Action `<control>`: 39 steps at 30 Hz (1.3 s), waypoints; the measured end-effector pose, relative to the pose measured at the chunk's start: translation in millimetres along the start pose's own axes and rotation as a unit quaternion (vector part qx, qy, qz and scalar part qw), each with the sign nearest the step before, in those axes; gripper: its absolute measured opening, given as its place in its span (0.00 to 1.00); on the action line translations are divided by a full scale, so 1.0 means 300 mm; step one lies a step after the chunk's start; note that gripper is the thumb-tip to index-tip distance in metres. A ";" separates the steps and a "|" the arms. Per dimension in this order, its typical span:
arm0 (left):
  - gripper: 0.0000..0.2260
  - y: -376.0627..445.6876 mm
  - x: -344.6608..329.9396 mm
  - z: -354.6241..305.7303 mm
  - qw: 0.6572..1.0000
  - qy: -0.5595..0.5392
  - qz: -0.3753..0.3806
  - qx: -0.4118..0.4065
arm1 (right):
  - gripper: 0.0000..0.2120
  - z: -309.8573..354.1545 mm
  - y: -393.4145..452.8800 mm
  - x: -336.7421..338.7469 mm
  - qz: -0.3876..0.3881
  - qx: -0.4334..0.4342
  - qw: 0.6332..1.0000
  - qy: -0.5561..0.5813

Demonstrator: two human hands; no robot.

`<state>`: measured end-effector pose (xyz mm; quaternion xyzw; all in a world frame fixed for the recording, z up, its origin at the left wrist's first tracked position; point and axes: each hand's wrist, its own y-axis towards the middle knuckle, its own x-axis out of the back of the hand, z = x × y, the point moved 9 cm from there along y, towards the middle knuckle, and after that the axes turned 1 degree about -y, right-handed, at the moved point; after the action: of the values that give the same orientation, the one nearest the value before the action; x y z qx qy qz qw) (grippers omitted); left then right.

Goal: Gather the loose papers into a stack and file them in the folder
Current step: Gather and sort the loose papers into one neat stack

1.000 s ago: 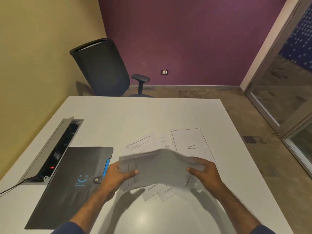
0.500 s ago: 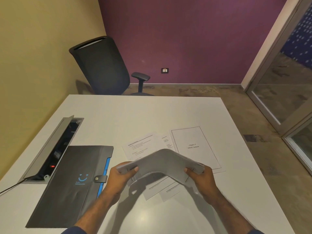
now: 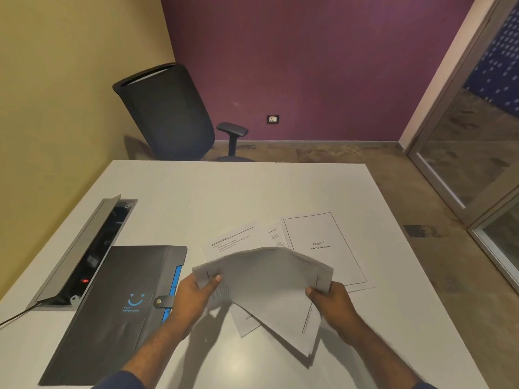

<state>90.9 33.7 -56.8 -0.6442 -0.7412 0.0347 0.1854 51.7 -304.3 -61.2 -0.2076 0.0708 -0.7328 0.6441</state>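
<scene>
I hold a bundle of white papers (image 3: 269, 287) above the table, bowed upward in the middle. My left hand (image 3: 193, 297) grips its left edge and my right hand (image 3: 334, 304) grips its right edge. Beneath and behind the bundle, loose sheets lie on the table: a printed page (image 3: 233, 242) and a framed title page reading "Chapter 4" (image 3: 323, 248); another sheet (image 3: 247, 321) pokes out under the bundle. The dark grey folder (image 3: 112, 313) with a blue smile logo and snap tab lies shut to the left, beside my left wrist.
The white table (image 3: 252, 192) has an open cable tray (image 3: 87, 254) with a raised grey lid along its left side. A black office chair (image 3: 168, 113) stands behind the far edge. A glass door (image 3: 471, 136) is at the right.
The bundle has dropped slightly and turned, its lower right corner now hanging toward me. Both hands have kept their grip on its edges.
</scene>
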 end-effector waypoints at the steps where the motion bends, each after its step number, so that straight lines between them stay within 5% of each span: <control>1: 0.16 0.008 0.020 -0.006 0.999 0.018 -0.028 -0.003 | 0.04 -0.002 0.004 0.004 -0.003 -0.010 1.000 0.029; 5: 0.37 -0.013 0.072 0.006 0.991 0.058 -0.122 0.022 | 0.04 -0.039 0.002 -0.004 -0.009 -0.079 0.982 0.174; 7: 0.39 -0.036 0.018 0.059 0.993 -0.025 -0.064 0.096 | 0.06 -0.043 -0.006 -0.028 -0.006 -0.094 0.968 0.233; 10: 0.27 -0.110 -0.146 0.112 0.943 -0.210 0.123 0.227 | 0.10 -0.033 -0.022 -0.081 -0.002 -0.106 0.946 0.306; 12: 0.22 -0.145 -0.210 0.086 0.918 -0.262 0.179 0.236 | 0.12 -0.023 -0.033 -0.122 -0.003 -0.113 0.937 0.331; 20: 0.14 -0.070 -0.186 0.083 0.924 -0.314 0.047 0.212 | 0.13 -0.049 -0.093 -0.302 0.043 -0.130 0.947 0.291; 28: 0.15 0.014 -0.004 0.207 0.955 -0.222 -0.037 0.194 | 0.12 -0.075 -0.049 -0.242 0.076 -0.165 0.980 0.085; 34: 0.16 0.051 0.100 0.291 0.956 -0.197 -0.059 0.209 | 0.21 -0.066 0.074 -0.105 -0.021 -0.035 0.994 -0.104; 39: 0.17 0.053 0.106 0.337 0.958 -0.162 -0.048 0.234 | 0.32 -0.165 0.140 -0.101 0.076 -0.013 0.883 -0.462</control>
<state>70.5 86.1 -147.8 -0.5322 -0.7626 0.3018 0.2100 73.2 -289.5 -128.0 -0.5249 -0.2103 -0.5014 0.6548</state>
